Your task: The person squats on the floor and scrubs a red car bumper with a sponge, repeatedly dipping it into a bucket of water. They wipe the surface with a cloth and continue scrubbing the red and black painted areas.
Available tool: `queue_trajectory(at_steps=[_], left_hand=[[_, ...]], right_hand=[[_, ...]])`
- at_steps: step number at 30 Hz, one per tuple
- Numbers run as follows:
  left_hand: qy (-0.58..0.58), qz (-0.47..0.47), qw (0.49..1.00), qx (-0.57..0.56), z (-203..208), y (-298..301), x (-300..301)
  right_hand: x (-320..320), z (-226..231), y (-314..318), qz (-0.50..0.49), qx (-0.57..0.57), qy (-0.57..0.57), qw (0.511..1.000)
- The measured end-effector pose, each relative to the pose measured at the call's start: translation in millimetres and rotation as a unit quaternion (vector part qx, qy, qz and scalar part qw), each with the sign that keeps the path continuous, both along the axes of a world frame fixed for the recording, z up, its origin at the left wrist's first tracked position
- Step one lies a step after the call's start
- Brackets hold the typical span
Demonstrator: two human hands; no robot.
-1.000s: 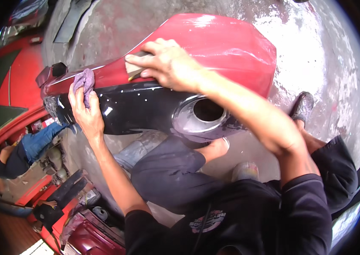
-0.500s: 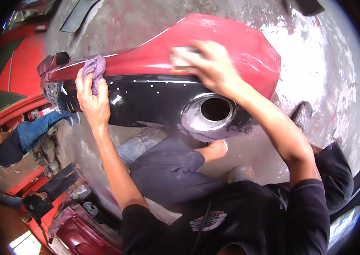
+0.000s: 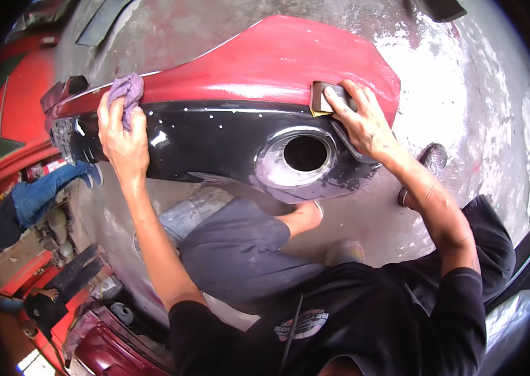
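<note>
Gripping a dark block point(image 3: 319, 98) w/ a yellowish edge point(image 3: 320, 113) on its near side, the R hand point(image 3: 366, 122) is abt half closed, thumb & fingers bent over it, on the red part of the long red-and-black panel point(image 3: 208, 138), toward its right end, by the colour seam point(image 3: 227, 103). The L hand point(image 3: 124, 144) is partly closed on a bunched purple cloth point(image 3: 127, 89) at the panel's left end. The panel lies in front of the person, mostly on the far side of the bent leg point(image 3: 246, 257); can't tell what props it. Main risk, prob.: the block tips b/c it sits so close to the seam, & an edge digs a groove, esp. w/ uneven pressure. If it strays nearward, the black part could get scuffed, or the block could knock the pale ring point(image 3: 271, 172) round the opening point(image 3: 306, 153). Panel might also rock or shift if the R hand pushes hard & the cloth slips on that shiny surface; how firmly either hand presses, can't tell. Grit in the cloth, if any, might scratch.
</note>
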State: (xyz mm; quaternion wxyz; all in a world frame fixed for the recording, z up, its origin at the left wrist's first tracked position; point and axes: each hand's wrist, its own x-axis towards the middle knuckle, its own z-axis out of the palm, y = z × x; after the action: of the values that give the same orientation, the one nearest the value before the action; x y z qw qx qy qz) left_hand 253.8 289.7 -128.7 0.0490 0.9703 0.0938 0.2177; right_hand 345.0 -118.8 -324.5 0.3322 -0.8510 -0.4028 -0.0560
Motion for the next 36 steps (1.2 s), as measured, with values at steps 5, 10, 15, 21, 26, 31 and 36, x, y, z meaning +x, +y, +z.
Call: queue_trajectory(at_steps=[5, 10, 15, 21, 26, 31, 36], left_hand=[[0.009, -0.016, 1.000, -0.014, -10, 5, 8], [0.003, -0.013, 0.999, -0.039, -8, 10, -1], [0.002, -0.014, 1.000, -0.017, -8, 2, 1], [0.009, -0.006, 0.999, -0.032, -11, 8, 1], [0.008, 0.004, 1.000, 0.009, -1, -2, -2], [0.001, 0.002, 1.000, -0.002, -10, 1, 5], [-0.001, 0.007, 1.000, -0.013, -2, 1, -6]], right_hand=[[12, 85, 136, 0.056, 0.148, -0.039, 0.987], [4, 22, 58, 0.052, 0.128, -0.004, 0.990], [-15, 4, 24, -0.083, 0.079, -0.031, 0.993], [8, 91, 159, 0.063, 0.118, -0.034, 0.990], [-15, 39, 44, -0.059, 0.075, -0.053, 0.994], [13, 118, 205, 0.061, 0.154, -0.090, 0.982], [10, 60, 124, 0.054, 0.141, -0.130, 0.980]])
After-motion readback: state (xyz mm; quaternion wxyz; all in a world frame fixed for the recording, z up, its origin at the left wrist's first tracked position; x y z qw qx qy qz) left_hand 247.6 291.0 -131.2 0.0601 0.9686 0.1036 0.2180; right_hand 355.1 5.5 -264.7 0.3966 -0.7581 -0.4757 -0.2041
